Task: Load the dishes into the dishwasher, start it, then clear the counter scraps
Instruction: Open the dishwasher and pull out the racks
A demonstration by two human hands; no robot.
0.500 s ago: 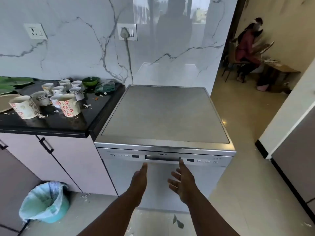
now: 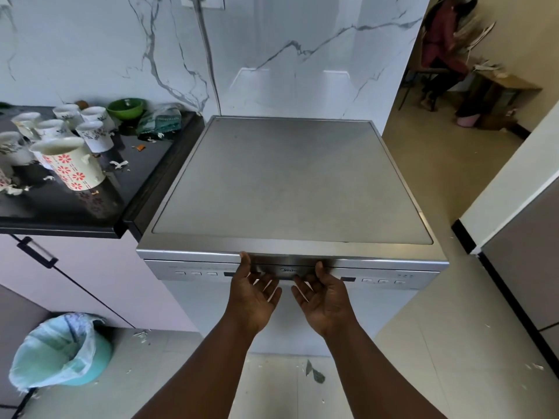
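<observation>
Head view shows the dishwasher [image 2: 290,182] standing closed at centre, its left side against the black counter [image 2: 75,213], its flat grey top bare. Both hands are raised palm-up at the recessed door handle [image 2: 286,269] in the middle of the control strip. The left hand [image 2: 252,297] has its thumb on the top edge of the door and its fingers reaching into the recess; the right hand [image 2: 325,299] mirrors it just to the right. Fingertips are hidden inside the recess, so whether they are hooked on the handle cannot be told; the palms look relaxed. The door is probably rigid, fairly heavy and hinged at the bottom; an even pull at the handle centre is advised, with support as it drops. The load waits to the left on the counter: white patterned mugs [image 2: 93,136], a red-flowered mug [image 2: 71,164] and a green bowl [image 2: 125,107], all likely hard, breakable and slippery if wet, best taken by the body or handle. Scraps [image 2: 119,165] lie among them. A lined bin [image 2: 60,352] stands on the near-left floor.
</observation>
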